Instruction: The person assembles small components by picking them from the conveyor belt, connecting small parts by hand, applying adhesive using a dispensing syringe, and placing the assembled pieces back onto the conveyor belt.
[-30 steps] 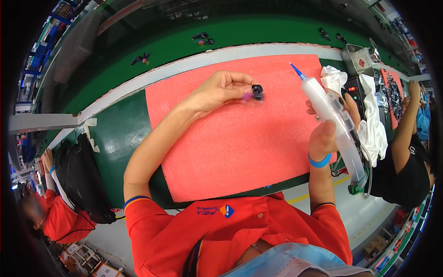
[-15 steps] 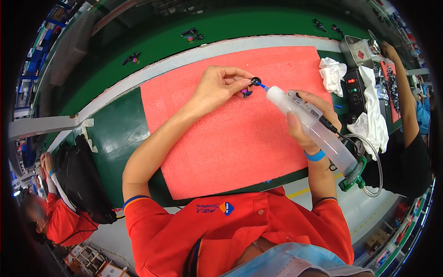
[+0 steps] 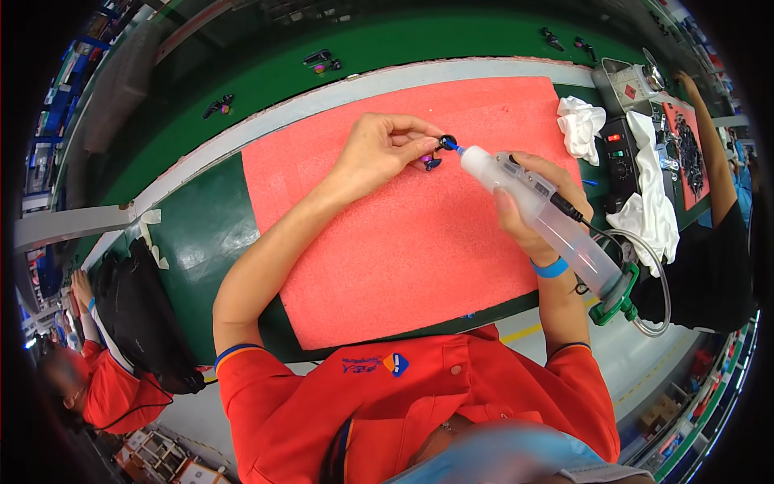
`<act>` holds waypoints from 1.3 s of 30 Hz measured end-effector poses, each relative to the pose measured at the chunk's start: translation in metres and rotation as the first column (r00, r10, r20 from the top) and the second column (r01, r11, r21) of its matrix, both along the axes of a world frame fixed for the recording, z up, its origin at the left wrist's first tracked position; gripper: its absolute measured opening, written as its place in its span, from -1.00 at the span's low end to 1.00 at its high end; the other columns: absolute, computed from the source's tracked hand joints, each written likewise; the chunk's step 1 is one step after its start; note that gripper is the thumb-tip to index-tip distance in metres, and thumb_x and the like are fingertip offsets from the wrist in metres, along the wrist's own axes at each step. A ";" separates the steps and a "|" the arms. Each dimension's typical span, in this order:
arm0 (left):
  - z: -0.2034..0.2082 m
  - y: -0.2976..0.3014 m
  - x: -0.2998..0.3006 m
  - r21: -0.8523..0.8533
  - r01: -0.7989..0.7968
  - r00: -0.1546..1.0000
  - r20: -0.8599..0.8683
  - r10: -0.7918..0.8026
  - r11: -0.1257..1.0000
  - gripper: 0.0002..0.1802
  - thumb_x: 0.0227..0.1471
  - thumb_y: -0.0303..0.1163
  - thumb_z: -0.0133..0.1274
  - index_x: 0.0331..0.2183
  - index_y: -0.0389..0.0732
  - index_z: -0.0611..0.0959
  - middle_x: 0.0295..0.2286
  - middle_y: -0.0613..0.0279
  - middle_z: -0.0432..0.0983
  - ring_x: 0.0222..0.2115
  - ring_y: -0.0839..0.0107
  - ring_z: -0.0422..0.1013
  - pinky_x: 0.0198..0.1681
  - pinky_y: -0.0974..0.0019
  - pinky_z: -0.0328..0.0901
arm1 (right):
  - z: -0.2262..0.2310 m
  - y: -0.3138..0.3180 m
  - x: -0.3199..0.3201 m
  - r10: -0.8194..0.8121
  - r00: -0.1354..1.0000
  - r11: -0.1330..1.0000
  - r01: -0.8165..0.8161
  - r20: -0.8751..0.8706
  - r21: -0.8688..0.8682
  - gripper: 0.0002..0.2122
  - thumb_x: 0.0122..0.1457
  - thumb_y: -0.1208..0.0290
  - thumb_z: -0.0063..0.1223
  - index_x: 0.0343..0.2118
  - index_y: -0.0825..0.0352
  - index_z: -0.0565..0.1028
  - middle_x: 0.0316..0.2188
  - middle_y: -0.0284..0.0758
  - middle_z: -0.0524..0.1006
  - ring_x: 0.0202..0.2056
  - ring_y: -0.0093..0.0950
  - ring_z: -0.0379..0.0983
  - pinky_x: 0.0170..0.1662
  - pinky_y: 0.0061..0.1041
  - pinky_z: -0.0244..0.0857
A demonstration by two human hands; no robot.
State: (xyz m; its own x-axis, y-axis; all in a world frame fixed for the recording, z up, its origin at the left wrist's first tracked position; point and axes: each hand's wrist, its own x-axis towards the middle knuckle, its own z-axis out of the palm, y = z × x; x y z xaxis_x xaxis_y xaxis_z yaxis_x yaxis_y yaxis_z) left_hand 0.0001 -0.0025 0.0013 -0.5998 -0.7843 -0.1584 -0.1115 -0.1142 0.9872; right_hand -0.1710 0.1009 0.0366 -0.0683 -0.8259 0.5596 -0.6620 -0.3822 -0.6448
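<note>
Between the fingertips of my left hand [image 3: 387, 149], above the pink foam mat [image 3: 403, 266], is a small black ring-shaped part [image 3: 447, 143]. A purple and dark blue piece [image 3: 431, 162] hangs just below it. My right hand [image 3: 542, 206] is wrapped round a translucent glue dispensing syringe [image 3: 562, 231] with a green cap and an air hose at its rear end. The syringe's blue needle tip [image 3: 457, 148] meets the edge of the black part, as near as I can see. What exactly the left fingertips cover is hidden.
On the green conveyor [image 3: 419, 40] beyond the mat lie several small dark assemblies [image 3: 322, 60]. To the right are a white cloth [image 3: 580, 127], a black control box [image 3: 619, 161] and a metal container [image 3: 625, 87]. A black bag [image 3: 145, 315] sits at left; co-workers are on both sides.
The syringe has shifted slightly left, its tip closer against the black part. My left hand stays in place. The assemblies on the conveyor have moved left.
</note>
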 end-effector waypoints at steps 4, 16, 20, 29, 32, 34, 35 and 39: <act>-0.001 -0.001 -0.001 0.000 -0.008 1.000 -0.007 0.008 1.000 -0.83 -0.13 -0.53 -0.01 -0.39 -0.37 0.52 -0.52 0.22 0.47 -0.50 0.61 0.38 -0.45 0.58 0.29 | 0.000 -0.001 -0.001 0.000 1.000 1.000 0.000 -0.002 -0.009 -0.70 -0.25 0.49 0.12 -0.38 0.43 0.40 -0.50 -0.23 0.48 -0.47 -0.48 0.44 -0.37 -0.61 0.32; 0.002 -0.002 -0.001 0.074 0.001 0.998 -0.059 0.004 0.997 -0.83 -0.10 -0.53 -0.06 -0.38 -0.40 0.50 -0.50 0.22 0.45 -0.50 0.60 0.37 -0.42 0.56 0.28 | 0.007 0.004 -0.005 0.006 0.999 1.000 -0.006 0.044 0.009 -0.71 -0.27 0.48 0.12 -0.39 0.43 0.40 -0.50 -0.22 0.47 -0.45 -0.48 0.43 -0.35 -0.61 0.31; 0.011 -0.028 -0.007 -0.046 -0.053 0.996 0.068 0.056 0.998 -0.84 -0.09 -0.52 -0.08 -0.39 -0.39 0.50 -0.49 0.22 0.46 -0.49 0.59 0.36 -0.43 0.54 0.27 | -0.013 0.003 -0.013 0.057 0.974 0.989 -0.026 0.218 -0.146 -0.65 -0.17 0.47 0.07 -0.26 0.40 0.31 -0.37 -0.16 0.42 -0.42 -0.43 0.41 -0.37 -0.56 0.31; -0.011 -0.128 -0.032 -0.923 0.054 0.804 0.266 0.532 0.380 -0.86 -0.22 -0.52 -0.03 -0.47 -0.31 0.54 -0.53 0.07 0.42 -0.44 0.19 0.34 -0.33 0.30 0.23 | -0.008 0.002 -0.025 -0.051 0.954 0.984 0.099 0.296 -0.149 -0.61 -0.04 0.43 -0.04 -0.14 0.41 0.16 -0.28 -0.13 0.34 -0.44 -0.40 0.40 -0.42 -0.55 0.33; -0.010 -0.121 -0.039 -0.984 0.031 0.784 0.134 0.607 0.177 -0.82 -0.24 -0.51 -0.03 -0.43 -0.30 0.51 -0.40 0.08 0.39 -0.35 0.18 0.29 -0.28 0.27 0.21 | -0.001 0.008 -0.029 -0.064 0.968 0.983 0.103 0.242 -0.151 -0.57 -0.03 0.35 -0.02 -0.14 0.42 0.14 -0.30 -0.14 0.35 -0.45 -0.40 0.41 -0.44 -0.56 0.33; 0.008 -0.112 -0.064 -0.978 0.057 0.814 0.161 0.558 0.198 -0.84 -0.22 -0.51 -0.04 -0.44 -0.29 0.50 -0.42 0.08 0.39 -0.36 0.16 0.30 -0.30 0.25 0.22 | 0.006 0.009 -0.028 -0.044 0.940 0.972 0.118 0.339 -0.203 -0.55 -0.03 0.32 -0.02 -0.13 0.43 0.13 -0.30 -0.13 0.34 -0.45 -0.39 0.41 -0.43 -0.54 0.33; 0.013 -0.105 -0.071 -0.974 0.072 0.825 0.180 0.536 0.217 -0.85 -0.21 -0.50 -0.05 -0.45 -0.29 0.49 -0.45 0.08 0.39 -0.37 0.15 0.31 -0.31 0.24 0.23 | 0.009 0.008 -0.022 0.016 0.905 0.960 0.104 0.425 -0.259 -0.53 -0.03 0.28 -0.01 -0.13 0.44 0.12 -0.30 -0.12 0.33 -0.45 -0.39 0.41 -0.43 -0.53 0.33; 0.001 -0.092 -0.155 -0.932 0.103 0.930 0.214 0.298 0.348 -0.78 -0.22 -0.49 -0.07 -0.38 -0.21 0.48 -0.54 0.03 0.41 -0.46 0.08 0.37 -0.42 0.18 0.27 | 0.009 0.008 -0.025 0.043 0.865 0.942 0.132 0.501 -0.309 -0.47 -0.02 0.19 -0.03 -0.10 0.43 0.08 -0.27 -0.10 0.31 -0.45 -0.38 0.40 -0.44 -0.49 0.33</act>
State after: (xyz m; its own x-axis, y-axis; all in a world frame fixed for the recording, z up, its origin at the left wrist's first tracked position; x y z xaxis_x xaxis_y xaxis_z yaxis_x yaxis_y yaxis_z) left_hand -0.1550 -0.0947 0.0028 -0.5829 -0.5923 0.5562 -0.4628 0.8047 0.3720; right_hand -0.1962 0.1091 0.0451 -0.4394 -0.5945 0.6735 -0.3100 -0.6033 -0.7348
